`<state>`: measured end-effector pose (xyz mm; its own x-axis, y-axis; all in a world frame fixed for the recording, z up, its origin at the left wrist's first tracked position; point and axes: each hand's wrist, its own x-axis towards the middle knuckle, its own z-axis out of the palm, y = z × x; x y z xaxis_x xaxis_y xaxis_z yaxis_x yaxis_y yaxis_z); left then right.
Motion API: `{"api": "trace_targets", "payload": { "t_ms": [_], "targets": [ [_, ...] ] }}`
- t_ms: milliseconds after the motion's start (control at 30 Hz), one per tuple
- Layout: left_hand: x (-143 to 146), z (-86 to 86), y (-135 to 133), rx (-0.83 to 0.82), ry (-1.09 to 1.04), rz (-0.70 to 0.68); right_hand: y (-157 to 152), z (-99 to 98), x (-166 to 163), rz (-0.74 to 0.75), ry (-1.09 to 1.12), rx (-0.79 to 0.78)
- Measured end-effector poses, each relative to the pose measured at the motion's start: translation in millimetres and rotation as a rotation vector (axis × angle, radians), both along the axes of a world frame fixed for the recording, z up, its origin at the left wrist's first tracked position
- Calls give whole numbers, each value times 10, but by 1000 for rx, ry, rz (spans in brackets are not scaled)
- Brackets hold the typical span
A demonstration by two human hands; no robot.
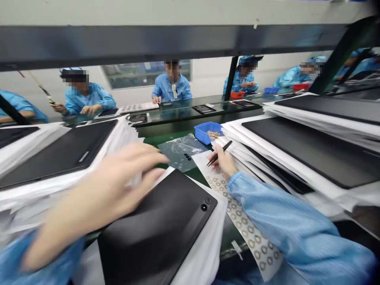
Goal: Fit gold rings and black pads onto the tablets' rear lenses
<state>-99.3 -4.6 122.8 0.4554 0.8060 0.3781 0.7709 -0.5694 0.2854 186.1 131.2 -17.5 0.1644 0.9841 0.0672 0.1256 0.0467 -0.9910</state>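
A black tablet back cover (pixel 154 237) with a camera window near its right corner lies in front of me on white foam sheets (pixel 204 249). Over its left edge hangs my left hand (pixel 118 184), blurred, thumb and fingers apart with nothing visible between them. Black tweezers (pixel 223 149) are held in my right hand (pixel 225 163), tips pointing down-left. That hand is above the upper end of a white sheet (pixel 246 227) carrying rows of ring-shaped stickers. A clear plastic bag (pixel 178 144) with several small black ring parts (pixel 187 157) lies between the hands.
Stacks of black covers interleaved with white sheets stand left (pixel 59 158) and right (pixel 308 146). A blue bin (pixel 204 132) holds small tan pieces. A shelf beam (pixel 190 43) crosses overhead. Several co-workers in blue sit across the green bench (pixel 175 113).
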Motion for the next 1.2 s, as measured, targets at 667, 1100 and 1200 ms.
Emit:
{"api": "trace_targets", "payload": {
  "t_ms": [667,1100,1200],
  "targets": [
    [1027,-1166,1008,-200,266,-550,-494,-155,135,-5,-266,27],
    [1010,-1159,952,-188,310,-501,-488,-100,130,113,37,47],
    [897,-1157,884,-227,224,-507,-622,2,96,285,237,-1]
  ]
}}
